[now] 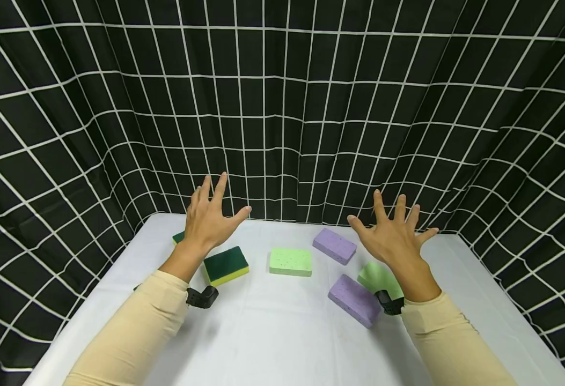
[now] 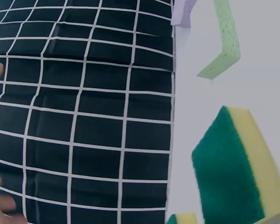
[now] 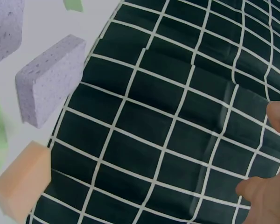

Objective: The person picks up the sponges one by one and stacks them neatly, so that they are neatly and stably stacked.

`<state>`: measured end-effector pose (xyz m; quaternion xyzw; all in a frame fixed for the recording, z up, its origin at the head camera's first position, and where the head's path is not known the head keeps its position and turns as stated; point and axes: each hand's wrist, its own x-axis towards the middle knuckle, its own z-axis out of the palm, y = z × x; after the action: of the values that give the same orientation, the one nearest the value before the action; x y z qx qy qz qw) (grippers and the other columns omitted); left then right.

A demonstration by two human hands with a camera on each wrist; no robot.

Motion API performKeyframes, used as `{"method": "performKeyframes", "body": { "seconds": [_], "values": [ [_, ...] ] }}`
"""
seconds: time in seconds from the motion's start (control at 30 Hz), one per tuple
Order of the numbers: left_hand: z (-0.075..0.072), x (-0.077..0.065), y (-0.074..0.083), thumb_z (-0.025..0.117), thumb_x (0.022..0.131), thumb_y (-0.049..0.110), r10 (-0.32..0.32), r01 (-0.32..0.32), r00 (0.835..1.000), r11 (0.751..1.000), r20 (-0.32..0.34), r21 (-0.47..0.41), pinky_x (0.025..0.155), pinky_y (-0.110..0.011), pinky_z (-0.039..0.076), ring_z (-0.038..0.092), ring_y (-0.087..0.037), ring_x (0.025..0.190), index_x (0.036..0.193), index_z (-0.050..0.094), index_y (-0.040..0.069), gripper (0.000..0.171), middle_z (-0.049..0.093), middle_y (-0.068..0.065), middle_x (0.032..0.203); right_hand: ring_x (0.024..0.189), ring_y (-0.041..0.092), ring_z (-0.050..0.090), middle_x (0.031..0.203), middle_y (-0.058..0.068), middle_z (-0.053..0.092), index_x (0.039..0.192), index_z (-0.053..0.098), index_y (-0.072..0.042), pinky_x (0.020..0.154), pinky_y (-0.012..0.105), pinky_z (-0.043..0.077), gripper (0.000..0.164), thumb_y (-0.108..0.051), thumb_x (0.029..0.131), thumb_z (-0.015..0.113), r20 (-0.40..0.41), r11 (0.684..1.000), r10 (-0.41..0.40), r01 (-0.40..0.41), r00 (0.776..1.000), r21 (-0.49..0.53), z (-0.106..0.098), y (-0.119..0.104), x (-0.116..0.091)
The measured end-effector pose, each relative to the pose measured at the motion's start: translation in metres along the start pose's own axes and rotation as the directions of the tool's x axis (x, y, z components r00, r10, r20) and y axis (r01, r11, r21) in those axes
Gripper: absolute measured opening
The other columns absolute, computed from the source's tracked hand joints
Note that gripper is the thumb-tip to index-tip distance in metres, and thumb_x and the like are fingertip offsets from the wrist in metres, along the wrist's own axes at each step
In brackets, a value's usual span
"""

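In the head view my left hand [image 1: 210, 222] is raised over the table's left side, fingers spread and holding nothing. Below it lies a green-and-yellow scouring sponge [image 1: 226, 265]; another scouring sponge [image 1: 178, 237] is mostly covered by the wrist. My right hand [image 1: 392, 236] hovers on the right, its fingers also apart and bare. Near it are two purple sponges, one farther back [image 1: 335, 246] and one nearer [image 1: 355, 301], plus a green sponge [image 1: 379, 279] partly behind the wrist. A light green sponge [image 1: 290, 261] sits between the hands. The right wrist view also has an orange sponge [image 3: 23, 182].
A white-covered table [image 1: 272, 343] carries the sponges. Black curtain with a white grid [image 1: 272, 96] surrounds its back and sides. A small dark green bit [image 1: 136, 287] peeks out beside the left sleeve. Each wrist wears a black camera strap [image 1: 202, 297].
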<state>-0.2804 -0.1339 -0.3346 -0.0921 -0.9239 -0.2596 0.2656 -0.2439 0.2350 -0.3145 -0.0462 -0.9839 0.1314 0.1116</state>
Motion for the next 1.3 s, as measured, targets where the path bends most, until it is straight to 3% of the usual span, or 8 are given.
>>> {"method": "performKeyframes", "body": {
  "seconds": [0.2,0.43,0.83,1.07,1.3],
  "values": [
    [0.008,-0.004,-0.003,0.068,0.081,0.052,0.097,-0.115,0.988,0.982,-0.12,-0.152,0.097,-0.065,0.035,0.025,-0.039,0.137,0.155,0.022,0.026,0.091,0.026,-0.017,0.153,0.133,0.05,-0.025,0.154,0.029,-0.012,0.155,-0.002,-0.028,0.079,0.079,-0.023,0.096,-0.084,0.082,0.023,0.002,1.0,-0.01,0.01,1.0,0.003,0.001,0.0,-0.001],
    [0.018,-0.008,-0.003,0.073,0.079,0.042,0.137,-0.188,0.974,0.933,-0.18,-0.306,0.1,-0.06,0.035,0.03,-0.031,0.136,0.154,0.025,0.021,0.091,0.032,-0.01,0.151,0.133,0.051,-0.024,0.154,0.029,-0.012,0.155,-0.003,-0.027,0.08,0.08,-0.022,0.096,-0.084,0.082,0.022,-0.001,1.0,-0.017,0.017,1.0,0.011,0.001,-0.001,-0.002],
    [0.048,-0.025,-0.002,0.071,0.082,0.037,0.083,-0.129,0.988,0.905,-0.129,-0.405,0.097,-0.062,0.037,0.036,-0.034,0.133,0.154,0.026,0.019,0.087,0.034,-0.012,0.149,0.133,0.051,-0.023,0.154,0.029,-0.013,0.156,-0.004,-0.027,0.081,0.08,-0.021,0.097,-0.084,0.082,0.023,0.004,1.0,-0.021,0.021,1.0,0.021,0.003,-0.002,-0.002],
    [0.067,-0.036,-0.002,0.07,0.083,0.034,0.056,-0.09,0.995,0.861,-0.083,-0.501,0.102,-0.05,0.038,0.037,-0.03,0.132,0.154,0.025,0.021,0.085,0.035,-0.011,0.148,0.133,0.051,-0.024,0.154,0.029,-0.013,0.156,-0.004,-0.026,0.081,0.08,-0.021,0.096,-0.083,0.083,0.024,-0.002,0.999,-0.023,0.023,1.0,0.024,0.005,0.0,-0.003],
    [0.083,-0.043,0.001,0.073,0.083,0.031,0.009,-0.047,0.998,0.816,-0.068,-0.576,0.1,-0.051,0.039,0.039,-0.031,0.13,0.154,0.026,0.022,0.086,0.037,-0.011,0.148,0.133,0.053,-0.023,0.154,0.03,-0.011,0.156,-0.003,-0.025,0.081,0.081,-0.02,0.097,-0.083,0.083,0.024,-0.011,0.999,-0.033,0.033,0.999,0.03,0.005,0.0,-0.004]
  ]
}}
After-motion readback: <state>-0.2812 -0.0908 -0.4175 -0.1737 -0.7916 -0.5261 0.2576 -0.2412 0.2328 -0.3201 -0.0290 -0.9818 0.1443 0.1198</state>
